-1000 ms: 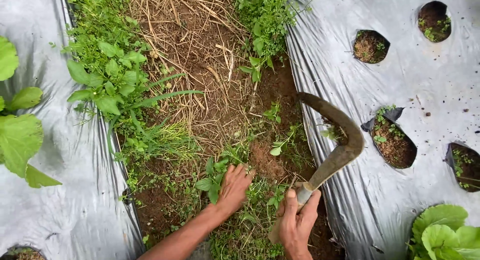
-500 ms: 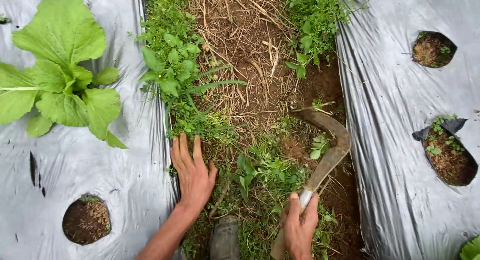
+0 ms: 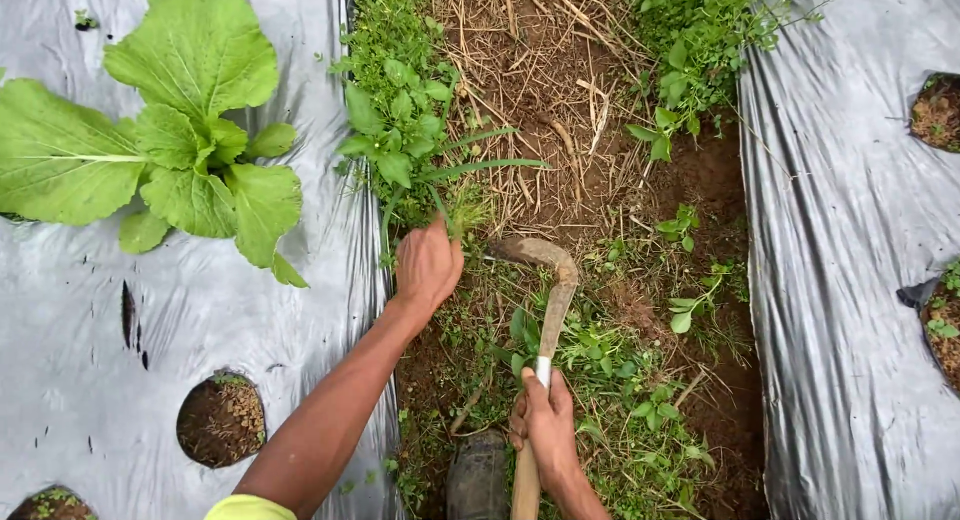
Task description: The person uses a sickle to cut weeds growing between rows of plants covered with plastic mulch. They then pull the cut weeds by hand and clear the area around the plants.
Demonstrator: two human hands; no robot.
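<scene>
My left hand (image 3: 428,265) is closed around a tuft of grassy weeds (image 3: 455,215) at the edge of the furrow, beside the left plastic sheet. My right hand (image 3: 543,420) grips the wooden handle of a curved sickle (image 3: 548,280). The rusty blade hooks to the left, and its tip lies close to my left hand at the base of the tuft. A broad-leaved weed clump (image 3: 398,120) grows just beyond my left hand.
Silver plastic mulch (image 3: 80,310) covers the left bed and another sheet (image 3: 840,280) the right bed, both with round planting holes (image 3: 220,420). A large leafy green plant (image 3: 170,150) grows at upper left. Dry straw (image 3: 545,70) and soil fill the furrow. A dark boot toe (image 3: 478,475) shows below.
My left hand moved forward and closed on the weed tuft; it was flat with fingers spread. The sickle swung left, its blade now near that hand. The view shifted left.
</scene>
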